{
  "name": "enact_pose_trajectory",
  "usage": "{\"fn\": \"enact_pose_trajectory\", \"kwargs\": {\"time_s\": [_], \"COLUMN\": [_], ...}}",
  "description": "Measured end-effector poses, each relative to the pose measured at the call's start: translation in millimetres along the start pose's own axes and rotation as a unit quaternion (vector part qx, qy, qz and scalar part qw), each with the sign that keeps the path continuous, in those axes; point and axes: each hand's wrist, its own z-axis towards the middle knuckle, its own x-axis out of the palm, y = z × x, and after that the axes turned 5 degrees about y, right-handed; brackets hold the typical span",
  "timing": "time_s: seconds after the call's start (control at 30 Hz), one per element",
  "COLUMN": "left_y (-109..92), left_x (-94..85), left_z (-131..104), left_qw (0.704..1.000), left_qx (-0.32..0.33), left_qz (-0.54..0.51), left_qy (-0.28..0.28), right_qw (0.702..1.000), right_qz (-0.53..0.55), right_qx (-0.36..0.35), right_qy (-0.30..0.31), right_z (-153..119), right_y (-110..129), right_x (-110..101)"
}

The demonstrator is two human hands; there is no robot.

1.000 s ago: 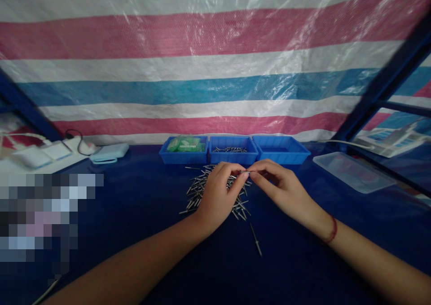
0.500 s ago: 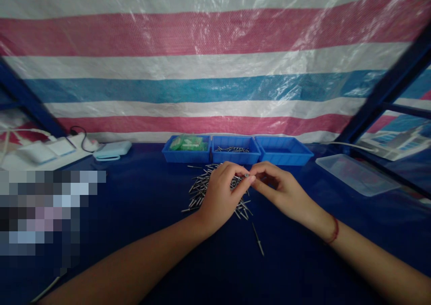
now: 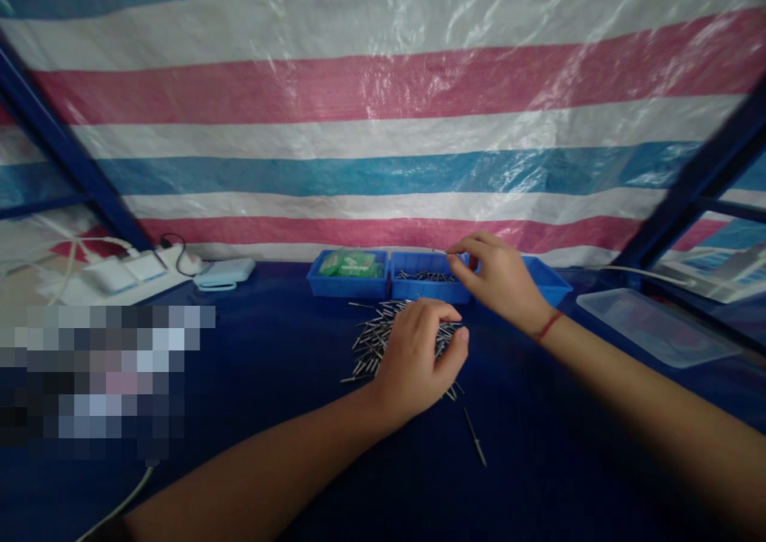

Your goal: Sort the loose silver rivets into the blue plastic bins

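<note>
A pile of silver blind rivets (image 3: 374, 342) lies on the dark blue table. Just above its right side is my left hand (image 3: 422, 358), thumb and fingers apart and holding nothing. My right hand (image 3: 499, 278) reaches over the middle blue bin (image 3: 431, 290), pinching a single rivet (image 3: 440, 251) between thumb and fingertips. More rivets (image 3: 424, 276) lie inside that bin. One loose rivet (image 3: 475, 438) rests on the table, nearer to me than the pile. The right blue bin (image 3: 547, 282) is partly hidden behind my right hand.
The left blue bin (image 3: 347, 286) holds green plastic packets (image 3: 353, 264). A clear plastic lid (image 3: 652, 326) lies to the right. At the left are a light blue case (image 3: 224, 273) and a white power strip (image 3: 135, 274) with cables. Behind hangs a striped sheet (image 3: 383, 167).
My hands have parted. The right one has moved up and forward over the middle bin with a rivet; the left stays by the pile, its fingers now apart. The camera view has shifted slightly.
</note>
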Motion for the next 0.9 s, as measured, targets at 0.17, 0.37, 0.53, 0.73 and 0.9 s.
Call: {"fn": "enact_pose_trajectory", "kwargs": {"time_s": [0.17,0.37,0.53,0.73,0.9], "left_y": [-2,1,8,9,5], "left_x": [-1.4,-1.2,-12.2,-31.8,-30.8], "left_z": [0,1,10,12,8], "left_qw": [0.999,0.999,0.993,0.958,0.927], "left_qx": [-0.001,-0.02,-0.056,-0.076,-0.026], "left_qz": [0.023,0.037,0.081,0.14,0.229], "left_qy": [0.024,0.024,0.065,0.237,0.297], "right_qw": [0.999,0.998,0.992,0.987,0.988], "right_qz": [-0.017,0.025,0.108,0.142,0.137], "right_qx": [0.013,-0.02,-0.02,0.025,-0.02], "right_qy": [0.032,0.06,0.067,0.072,0.067], "right_z": [17,-14,-51,-64,-64], "right_y": [-3,7,3,-8,-1], "right_x": [23,7,-6,-8,-15]}}
